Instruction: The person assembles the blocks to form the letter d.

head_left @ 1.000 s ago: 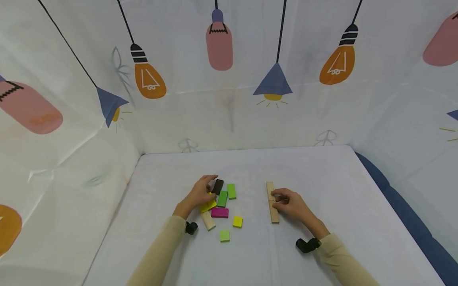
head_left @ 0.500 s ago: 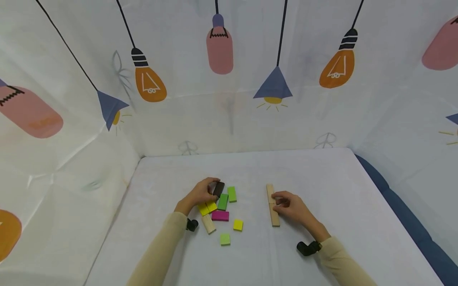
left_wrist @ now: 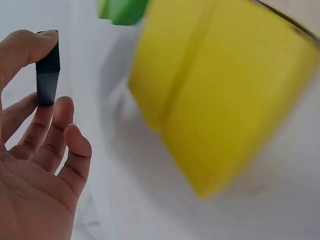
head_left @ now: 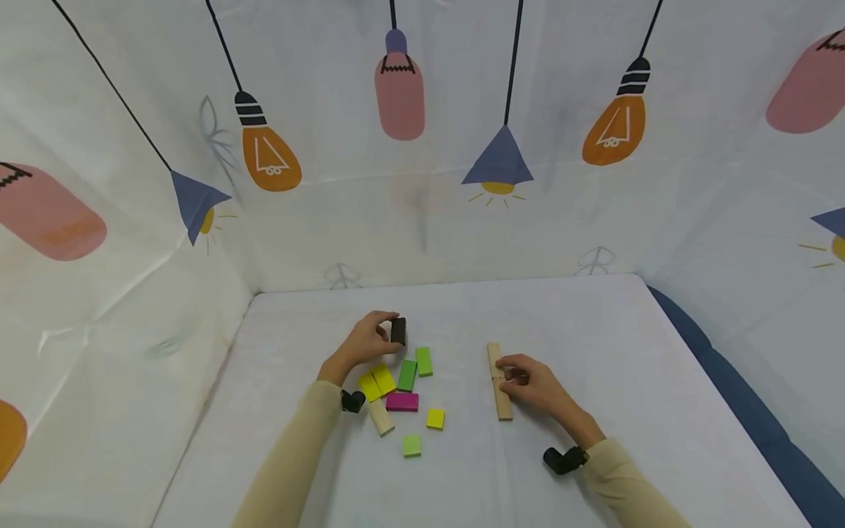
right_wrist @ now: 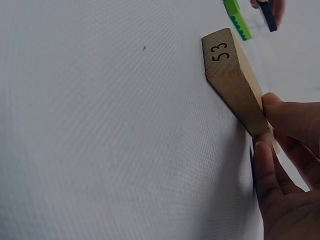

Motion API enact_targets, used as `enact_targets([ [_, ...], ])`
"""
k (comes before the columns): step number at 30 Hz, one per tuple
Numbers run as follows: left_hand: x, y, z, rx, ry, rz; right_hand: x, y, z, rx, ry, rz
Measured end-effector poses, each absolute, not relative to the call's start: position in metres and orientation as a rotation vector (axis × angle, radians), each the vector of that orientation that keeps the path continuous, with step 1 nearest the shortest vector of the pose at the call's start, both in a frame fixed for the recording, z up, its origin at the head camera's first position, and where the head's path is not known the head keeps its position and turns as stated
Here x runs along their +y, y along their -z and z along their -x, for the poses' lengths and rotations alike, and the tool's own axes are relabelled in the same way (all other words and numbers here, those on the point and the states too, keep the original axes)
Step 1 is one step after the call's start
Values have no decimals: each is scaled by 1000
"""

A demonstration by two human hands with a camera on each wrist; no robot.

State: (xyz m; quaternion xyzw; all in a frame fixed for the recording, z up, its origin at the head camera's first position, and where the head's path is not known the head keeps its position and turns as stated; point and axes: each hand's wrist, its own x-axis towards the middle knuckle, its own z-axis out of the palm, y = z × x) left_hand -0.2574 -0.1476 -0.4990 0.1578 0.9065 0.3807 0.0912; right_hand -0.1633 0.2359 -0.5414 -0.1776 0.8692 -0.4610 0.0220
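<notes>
My left hand pinches a small black block between thumb and fingers, beyond the coloured pile. In the left wrist view the black block sits upright between thumb and fingertips. Two plain wooden blocks lie end to end in a row: a far wooden block and a near wooden block. Around their joint my right hand holds them with curled fingers, seen from the right side. The right wrist view shows the number 53 on the near wooden block's end face.
Two yellow blocks, a dark green block, a light green block, a magenta block and a wooden block lie left of centre. A small yellow block and a pale green one lie nearer.
My left hand has taken hold of the black block and moved it up and away from the pile, turning it more upright. The right hand stays at the wooden row.
</notes>
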Motion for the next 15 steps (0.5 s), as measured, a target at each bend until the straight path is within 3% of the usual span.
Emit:
enact_targets([
  [15,-112,488,271,2633,-1357,-515,231,541,163,2725,1415,507],
])
